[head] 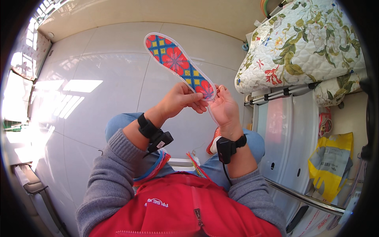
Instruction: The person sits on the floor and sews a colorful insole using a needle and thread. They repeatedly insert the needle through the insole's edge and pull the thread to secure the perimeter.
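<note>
An embroidered shoe insole [174, 60] with red flowers and blue and yellow squares slants up to the left above the floor. My left hand [186, 99] grips its lower end, thumb on the patterned face. Close beside that end, at its right edge, is my right hand [225, 102], fingers curled and fingertips near the rim; whether they pinch a needle or thread is too small to tell. A thin pale pink thread [211, 114] hangs between the hands along my right palm. Skeins of blue and red yarn [160, 163] lie over my left thigh, and more coloured yarn [197, 166] rests by my right thigh.
A floral quilt [299, 50] lies over a rack at the right. Below it stand a pale panel [275, 139], a metal rail [305, 197] and a yellow and grey plastic bag [331, 166]. Brown furniture [32, 183] stands at the lower left. Sunlight falls on the tiled floor [118, 77].
</note>
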A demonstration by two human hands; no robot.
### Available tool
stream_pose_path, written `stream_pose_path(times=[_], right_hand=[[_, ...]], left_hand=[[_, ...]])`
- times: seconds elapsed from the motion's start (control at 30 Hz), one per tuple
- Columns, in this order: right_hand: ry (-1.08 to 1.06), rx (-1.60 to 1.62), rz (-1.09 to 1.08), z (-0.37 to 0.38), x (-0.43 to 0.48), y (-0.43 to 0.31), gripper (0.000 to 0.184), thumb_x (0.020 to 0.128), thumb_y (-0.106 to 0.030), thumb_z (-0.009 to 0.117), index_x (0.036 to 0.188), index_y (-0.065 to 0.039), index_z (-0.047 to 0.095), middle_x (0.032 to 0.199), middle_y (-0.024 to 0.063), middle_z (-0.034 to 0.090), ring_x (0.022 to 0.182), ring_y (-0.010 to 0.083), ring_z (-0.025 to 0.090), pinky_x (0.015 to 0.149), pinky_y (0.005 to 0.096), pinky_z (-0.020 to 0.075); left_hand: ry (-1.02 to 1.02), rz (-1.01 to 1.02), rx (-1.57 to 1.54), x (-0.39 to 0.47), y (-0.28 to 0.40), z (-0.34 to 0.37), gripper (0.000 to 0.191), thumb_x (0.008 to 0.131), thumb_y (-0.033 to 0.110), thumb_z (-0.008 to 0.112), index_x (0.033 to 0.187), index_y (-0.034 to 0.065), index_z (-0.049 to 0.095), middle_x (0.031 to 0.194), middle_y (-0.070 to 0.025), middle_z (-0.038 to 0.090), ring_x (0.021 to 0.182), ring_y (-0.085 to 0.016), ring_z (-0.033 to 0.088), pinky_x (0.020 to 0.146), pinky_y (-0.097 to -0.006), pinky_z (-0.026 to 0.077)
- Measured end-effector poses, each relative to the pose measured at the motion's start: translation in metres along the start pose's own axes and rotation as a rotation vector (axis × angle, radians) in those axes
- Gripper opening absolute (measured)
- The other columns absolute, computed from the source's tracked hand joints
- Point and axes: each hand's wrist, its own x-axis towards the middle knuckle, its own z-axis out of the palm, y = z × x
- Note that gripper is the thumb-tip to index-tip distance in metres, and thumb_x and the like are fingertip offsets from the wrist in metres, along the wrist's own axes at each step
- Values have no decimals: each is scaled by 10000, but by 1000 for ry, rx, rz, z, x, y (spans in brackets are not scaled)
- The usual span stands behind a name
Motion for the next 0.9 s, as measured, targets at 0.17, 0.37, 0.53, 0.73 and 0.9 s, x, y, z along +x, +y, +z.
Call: stream_pose_path(times=[0.17, 0.37, 0.53, 0.73, 0.9], right_hand=[[70, 250, -79, -12, 8, -21, 121, 980, -114, 432, 920, -28, 491, 823, 71, 548, 659, 126, 494, 633, 261, 436], [138, 212, -181, -58, 34, -31, 151, 956, -65, 424, 806, -54, 429, 739, 47, 476, 511, 89, 293, 471, 243, 273], [370, 42, -288, -95, 48, -32, 154, 923, -68, 422, 771, -78, 398, 702, 34, 449, 480, 94, 255, 446, 254, 237], [523, -180, -331, -131, 56, -36, 124, 892, -88, 425, 777, -94, 381, 672, 18, 429, 467, 99, 269, 412, 264, 224], [579, -310, -331, -144, 59, -34, 87, 872, -80, 441, 796, -106, 408, 651, 2, 427, 465, 96, 319, 395, 261, 249]], left_hand=[[33, 25, -37, -2, 3, -3, 275, 902, 186, 610, 975, -80, 613, 865, -178, 680, 707, -229, 684, 632, -318, 579], [57, 110, -117, -4, 6, -7, 259, 911, 190, 595, 989, -56, 591, 860, -164, 681, 659, -194, 670, 554, -281, 557], [86, 170, -210, -9, 12, -12, 221, 911, 169, 581, 1001, -33, 581, 864, -163, 682, 635, -182, 660, 525, -266, 540], [97, 230, -223, -16, 19, -15, 225, 889, 157, 610, 989, -43, 588, 848, -168, 683, 639, -182, 662, 533, -263, 542], [126, 198, -154, -19, 18, -11, 221, 872, 128, 631, 983, -60, 601, 848, -177, 683, 649, -189, 667, 548, -268, 550]])
